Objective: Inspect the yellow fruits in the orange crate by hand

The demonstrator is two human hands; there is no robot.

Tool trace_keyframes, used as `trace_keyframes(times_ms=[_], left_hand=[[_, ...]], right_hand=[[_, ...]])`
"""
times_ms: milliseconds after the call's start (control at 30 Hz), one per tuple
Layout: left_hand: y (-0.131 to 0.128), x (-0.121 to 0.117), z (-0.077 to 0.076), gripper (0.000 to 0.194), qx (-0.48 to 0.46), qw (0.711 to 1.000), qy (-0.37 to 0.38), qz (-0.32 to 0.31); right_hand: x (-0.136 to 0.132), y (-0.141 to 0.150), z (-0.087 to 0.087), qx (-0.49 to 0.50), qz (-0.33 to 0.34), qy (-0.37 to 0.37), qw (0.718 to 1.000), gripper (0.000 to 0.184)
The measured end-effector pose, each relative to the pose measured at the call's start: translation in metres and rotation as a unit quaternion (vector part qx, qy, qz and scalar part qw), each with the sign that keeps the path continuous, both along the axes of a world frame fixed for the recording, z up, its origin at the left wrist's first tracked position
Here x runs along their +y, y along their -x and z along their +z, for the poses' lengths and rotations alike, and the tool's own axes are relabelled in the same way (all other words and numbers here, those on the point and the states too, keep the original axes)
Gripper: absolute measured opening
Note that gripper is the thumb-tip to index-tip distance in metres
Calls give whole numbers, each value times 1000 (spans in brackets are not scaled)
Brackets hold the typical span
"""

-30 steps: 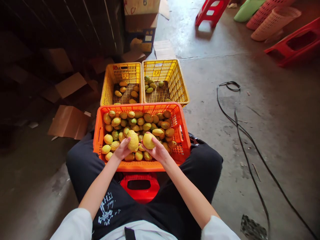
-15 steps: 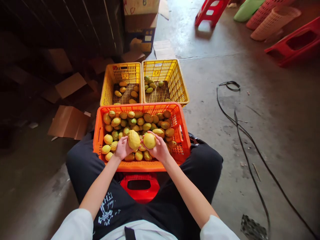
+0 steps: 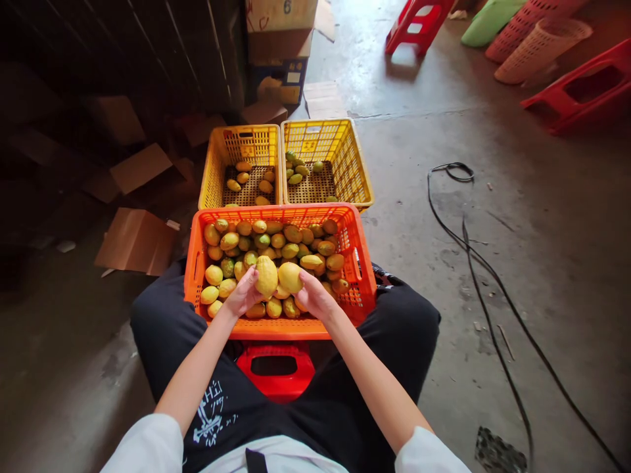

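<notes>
My left hand [image 3: 244, 294] grips a yellow lemon [image 3: 267, 276] with a bumpy skin, fingers closed round its left side. Another yellow lemon [image 3: 290, 277], smoother and rounder, is held by my right hand [image 3: 315, 295] from the right. The two fruits are side by side, close together or touching; I cannot tell which. Both hands hover over an orange plastic crate [image 3: 276, 328] between my knees, which holds many yellow and greenish lemons [image 3: 290, 250] in layers. Part of the pile is hidden beneath my hands.
Beyond the orange crate stand two yellow crates: the left one [image 3: 210, 164] with several yellowish fruits, the right one [image 3: 362, 167] with several greener ones. A red stool [image 3: 280, 384] shows between my legs. Cardboard [image 3: 138, 240] lies left; a black cable [image 3: 486, 259] runs along the floor right.
The lemon in my right hand has turned and shifted slightly left, toward the other lemon. My left hand's lemon has moved a little to the right.
</notes>
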State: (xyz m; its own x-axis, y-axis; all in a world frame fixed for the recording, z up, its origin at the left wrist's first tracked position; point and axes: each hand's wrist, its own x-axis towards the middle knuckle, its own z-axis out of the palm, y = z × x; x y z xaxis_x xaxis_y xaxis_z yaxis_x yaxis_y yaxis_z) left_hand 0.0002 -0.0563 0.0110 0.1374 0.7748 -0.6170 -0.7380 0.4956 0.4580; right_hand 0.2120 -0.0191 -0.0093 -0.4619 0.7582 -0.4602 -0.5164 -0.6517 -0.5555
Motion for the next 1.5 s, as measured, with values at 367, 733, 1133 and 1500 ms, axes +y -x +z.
trace_keyframes(times_ms=[367, 733, 1133, 1500], left_hand=[[-3, -2, -7, 65, -2, 1000, -4, -16], [2, 7, -7, 54, -73, 996, 43, -7], [0, 1, -16, 50, 2, 1000, 11, -14], [0, -4, -25, 51, 66, 994, -59, -63]], right_hand=[[-3, -2, -6, 14, 2, 31, 999, 60], [5, 3, -4, 92, -39, 83, 992, 58], [4, 3, -19, 2, -64, 55, 996, 47], [0, -2, -22, -10, -5, 47, 999, 46]])
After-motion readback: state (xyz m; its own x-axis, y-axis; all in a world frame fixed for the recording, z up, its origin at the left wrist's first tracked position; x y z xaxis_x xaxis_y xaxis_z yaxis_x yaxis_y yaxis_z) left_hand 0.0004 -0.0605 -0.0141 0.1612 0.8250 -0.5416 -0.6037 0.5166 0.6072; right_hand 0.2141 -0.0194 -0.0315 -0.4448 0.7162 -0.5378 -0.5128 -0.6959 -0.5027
